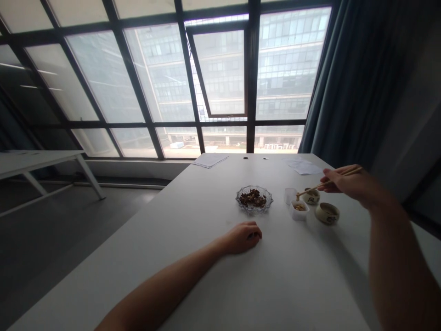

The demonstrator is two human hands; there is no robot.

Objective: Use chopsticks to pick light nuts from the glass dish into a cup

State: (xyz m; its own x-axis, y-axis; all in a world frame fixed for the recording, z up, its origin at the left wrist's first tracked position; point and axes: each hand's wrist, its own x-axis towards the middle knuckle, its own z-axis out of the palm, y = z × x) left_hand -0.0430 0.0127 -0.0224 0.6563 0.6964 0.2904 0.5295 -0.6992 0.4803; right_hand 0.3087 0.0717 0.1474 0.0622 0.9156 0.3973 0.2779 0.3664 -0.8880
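Note:
My right hand (344, 182) grips a pair of chopsticks (314, 187) slanting down to the left. A small pale yellowish piece (298, 196) is at their tips, just above a small square plastic container (299, 214). Similar yellowish pieces (299, 208) lie inside that container. My left hand (244, 237) rests on the table with its fingers curled in, and nothing shows in it. Beyond it stands a clear glass dish (254, 210) with dark brown dried pieces (255, 198). What these foods are, I cannot tell.
Two small beige ceramic cups (327, 214) with dark characters stand right of the container. A second translucent plastic container (290, 196) is behind it. Papers (211, 159) lie at the white table's (193, 211) far end, before a wall of windows. Another table (41, 158) stands left.

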